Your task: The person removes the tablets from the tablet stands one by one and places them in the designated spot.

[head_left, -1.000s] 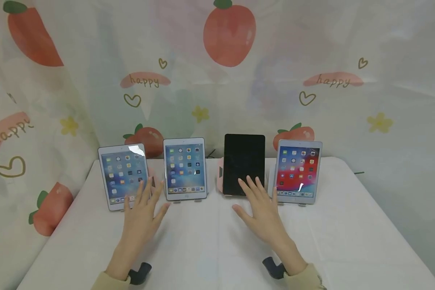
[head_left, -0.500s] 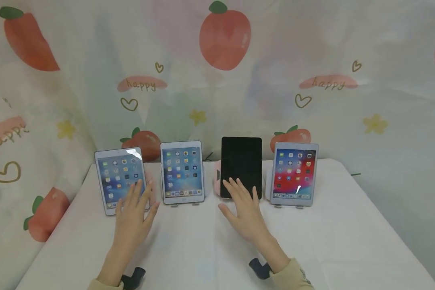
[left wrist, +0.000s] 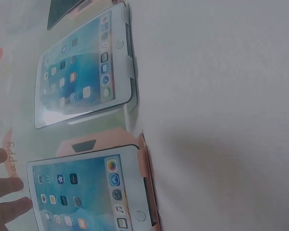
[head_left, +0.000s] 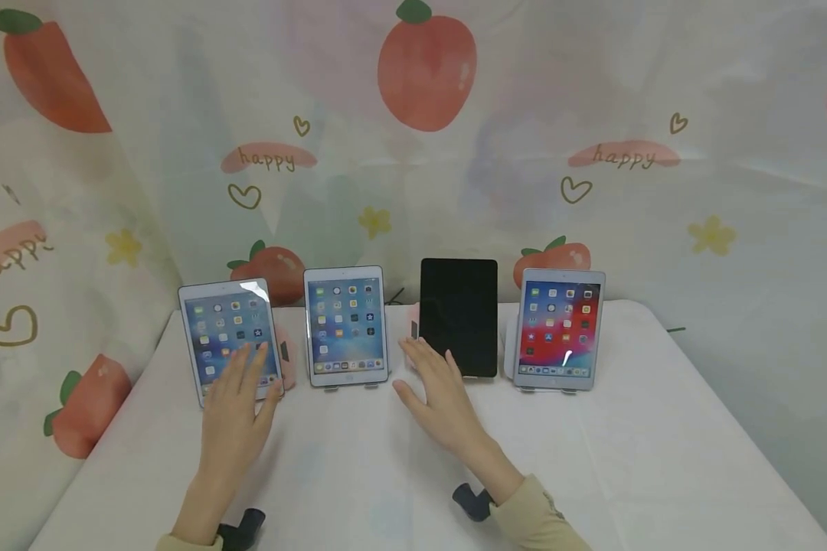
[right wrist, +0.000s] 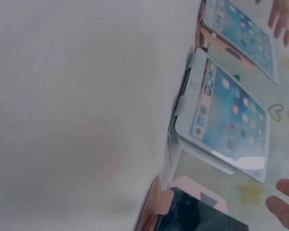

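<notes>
My left hand is hanging in front of the low part of the left tablet. Its fingers are staying fairly straight and a bit apart, and they are not holding anything. I am not able to tell if they are touching the glass. My right hand is lying open in the air too, in front of the low left corner of the black tablet. Its thumb is sticking out to the side, and it is gripping nothing. I am not able to tell if it is touching there.

I am wearing tan sleeves, and a dark bent piece is showing by each wrist.

Four tablets are standing in a row, leaning back. The left one is leaning on a pink stand and showing little pictures on blue, with a white shine at its top corner. The second tablet is showing blue too, between my hands. The black one is showing a dark screen and is sitting on a pink stand as well. The right tablet is glowing red and blue.

They are all standing on a white cloth. Behind them a pale curtain is hanging, with red fruits, yellow flowers and the word "happy".
</notes>
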{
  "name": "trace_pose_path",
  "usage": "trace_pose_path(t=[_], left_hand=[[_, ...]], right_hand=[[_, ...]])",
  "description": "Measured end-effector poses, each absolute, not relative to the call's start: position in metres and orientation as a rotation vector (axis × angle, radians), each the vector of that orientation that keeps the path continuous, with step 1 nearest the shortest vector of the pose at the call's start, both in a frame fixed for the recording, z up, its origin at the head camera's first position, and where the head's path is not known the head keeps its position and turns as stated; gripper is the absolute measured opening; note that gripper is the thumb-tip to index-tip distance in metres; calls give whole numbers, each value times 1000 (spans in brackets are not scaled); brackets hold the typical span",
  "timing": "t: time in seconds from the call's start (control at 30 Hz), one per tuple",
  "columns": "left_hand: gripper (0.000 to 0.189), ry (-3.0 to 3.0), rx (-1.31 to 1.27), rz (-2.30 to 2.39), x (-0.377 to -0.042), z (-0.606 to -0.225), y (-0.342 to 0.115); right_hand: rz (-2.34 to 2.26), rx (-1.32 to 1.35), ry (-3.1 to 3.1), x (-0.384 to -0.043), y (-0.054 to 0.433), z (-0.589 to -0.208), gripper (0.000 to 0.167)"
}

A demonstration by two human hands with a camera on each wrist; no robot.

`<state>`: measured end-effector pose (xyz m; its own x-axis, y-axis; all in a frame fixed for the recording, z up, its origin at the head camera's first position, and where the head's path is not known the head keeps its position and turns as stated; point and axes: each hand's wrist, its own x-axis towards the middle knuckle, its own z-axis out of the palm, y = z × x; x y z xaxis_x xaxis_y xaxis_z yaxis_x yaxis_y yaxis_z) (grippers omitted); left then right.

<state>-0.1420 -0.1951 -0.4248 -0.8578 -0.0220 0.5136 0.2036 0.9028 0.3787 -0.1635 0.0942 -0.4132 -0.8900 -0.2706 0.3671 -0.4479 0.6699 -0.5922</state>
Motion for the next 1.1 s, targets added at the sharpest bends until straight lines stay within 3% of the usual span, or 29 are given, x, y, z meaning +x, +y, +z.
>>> trace_pose_path(t=[0.87,1.1], left_hand=[[51,-2397,-83,-668,-154,-424,-222],[49,-2418,-16,-873,-159,-420,-227]], right_hand=[[1161,786,-2601,-184,46,-411,53],[1226,829,-2609,-193,32,-407,54]])
